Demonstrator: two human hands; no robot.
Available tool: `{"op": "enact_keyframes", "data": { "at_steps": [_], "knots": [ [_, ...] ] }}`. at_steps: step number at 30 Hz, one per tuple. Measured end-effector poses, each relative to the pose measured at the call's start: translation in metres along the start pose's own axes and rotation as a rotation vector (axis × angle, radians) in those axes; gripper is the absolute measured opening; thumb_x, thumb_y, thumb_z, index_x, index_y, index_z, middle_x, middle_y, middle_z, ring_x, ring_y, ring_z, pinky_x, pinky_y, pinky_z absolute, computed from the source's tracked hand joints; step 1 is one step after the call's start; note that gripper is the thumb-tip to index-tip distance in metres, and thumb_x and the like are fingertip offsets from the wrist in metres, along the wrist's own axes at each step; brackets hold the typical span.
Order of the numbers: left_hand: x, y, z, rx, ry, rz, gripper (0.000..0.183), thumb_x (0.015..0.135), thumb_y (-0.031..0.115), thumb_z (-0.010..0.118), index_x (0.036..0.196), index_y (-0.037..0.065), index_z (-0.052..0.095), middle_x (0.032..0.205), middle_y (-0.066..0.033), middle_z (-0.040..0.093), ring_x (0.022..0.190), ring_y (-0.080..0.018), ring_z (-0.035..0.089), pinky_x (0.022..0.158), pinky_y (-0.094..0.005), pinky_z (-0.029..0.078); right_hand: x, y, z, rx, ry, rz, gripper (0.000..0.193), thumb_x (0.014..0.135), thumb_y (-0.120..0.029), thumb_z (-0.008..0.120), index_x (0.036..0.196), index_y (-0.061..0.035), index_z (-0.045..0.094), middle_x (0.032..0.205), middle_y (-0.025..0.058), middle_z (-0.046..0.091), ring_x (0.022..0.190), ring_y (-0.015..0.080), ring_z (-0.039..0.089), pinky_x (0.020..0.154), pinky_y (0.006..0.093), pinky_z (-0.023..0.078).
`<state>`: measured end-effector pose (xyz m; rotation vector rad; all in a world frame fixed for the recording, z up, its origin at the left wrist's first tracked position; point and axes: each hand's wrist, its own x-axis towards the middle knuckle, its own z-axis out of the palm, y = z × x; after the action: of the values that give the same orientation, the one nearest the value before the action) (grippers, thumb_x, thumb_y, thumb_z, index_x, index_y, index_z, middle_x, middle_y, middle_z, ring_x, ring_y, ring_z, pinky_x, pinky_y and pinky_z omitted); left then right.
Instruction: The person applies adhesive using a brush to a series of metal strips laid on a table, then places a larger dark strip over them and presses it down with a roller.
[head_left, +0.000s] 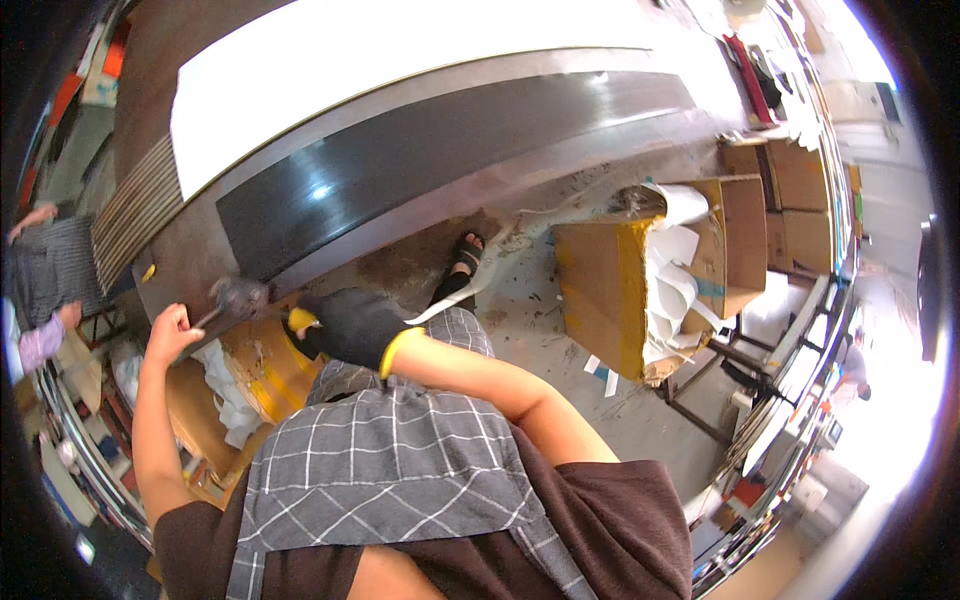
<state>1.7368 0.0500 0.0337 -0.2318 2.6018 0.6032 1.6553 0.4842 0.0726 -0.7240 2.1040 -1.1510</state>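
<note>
My bare left hand [172, 335] is closed at the bench's left end, around what looks like a thin handle [208, 318]. Beside it is a dark, rounded, blurred bundle [240, 297]; whether handle and bundle are one piece I cannot tell. My right hand [350, 325], in a black glove with a yellow cuff, is curled near the bench's front edge. Something small and yellow [300, 320] shows at its fingers, its kind unclear. A narrow white strip [445, 302] runs by the glove's wrist; whether the hand holds it is hidden.
A long dark board [430, 135] lies along the bench, with a large white sheet [350, 50] behind. On the left are ribbed strips [135, 215] and another person's hands [70, 315]. Cardboard boxes with white scraps stand below left [270, 370] and at right [605, 290].
</note>
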Motion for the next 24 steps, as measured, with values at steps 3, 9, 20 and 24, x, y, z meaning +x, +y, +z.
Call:
{"op": "enact_keyframes", "data": {
  "at_steps": [3, 9, 20, 24],
  "knots": [
    [-0.007, -0.010, 0.011, -0.028, -0.002, -0.048, 0.041, 0.059, 0.012, 0.078, 0.064, 0.005, 0.039, 0.067, -0.0084, 0.040, 0.063, -0.0210, 0.042, 0.059, -0.0347, 0.038, -0.029, 0.021, -0.031, 0.078, 0.097, 0.194, 0.039, 0.086, -0.040, 0.059, 0.112, -0.0107, 0.060, 0.104, 0.0225, 0.065, 0.094, 0.0416, 0.063, 0.079, 0.0486, 0.049],
    [-0.020, -0.015, 0.010, 0.036, -0.028, -0.153, 0.044, 0.052, 0.010, 0.081, 0.063, 0.003, 0.040, 0.068, -0.0104, 0.045, 0.063, -0.0255, 0.046, 0.060, -0.0364, 0.040, -0.135, 0.250, -0.238, 0.143, 0.983, 0.560, 0.050, 0.083, -0.040, 0.067, 0.119, -0.0055, 0.059, 0.095, 0.0224, 0.067, 0.083, 0.0345, 0.067, 0.075, 0.0445, 0.052],
    [-0.014, -0.021, 0.014, 0.341, -0.083, -0.493, 0.035, 0.047, 0.002, 0.081, 0.059, -0.001, 0.048, 0.063, -0.0177, 0.052, 0.056, -0.0322, 0.049, 0.055, -0.0425, 0.042, -0.140, 0.390, -0.551, -0.561, 1.209, 1.045, 0.055, 0.086, -0.044, 0.064, 0.118, 0.0009, 0.059, 0.104, 0.0245, 0.067, 0.097, 0.0372, 0.065, 0.085, 0.0444, 0.050],
    [-0.031, -0.063, 0.035, 0.547, 0.033, -0.256, 0.028, 0.058, 0.008, 0.078, 0.060, -0.002, 0.053, 0.060, -0.0190, 0.053, 0.056, -0.0312, 0.052, 0.055, -0.0435, 0.043, -0.086, 0.375, -0.530, -0.908, 0.837, 0.517, 0.070, 0.088, -0.055, 0.051, 0.131, -0.0001, 0.048, 0.133, 0.0299, 0.048, 0.127, 0.0430, 0.044, 0.106, 0.0478, 0.034]
  ]
}}
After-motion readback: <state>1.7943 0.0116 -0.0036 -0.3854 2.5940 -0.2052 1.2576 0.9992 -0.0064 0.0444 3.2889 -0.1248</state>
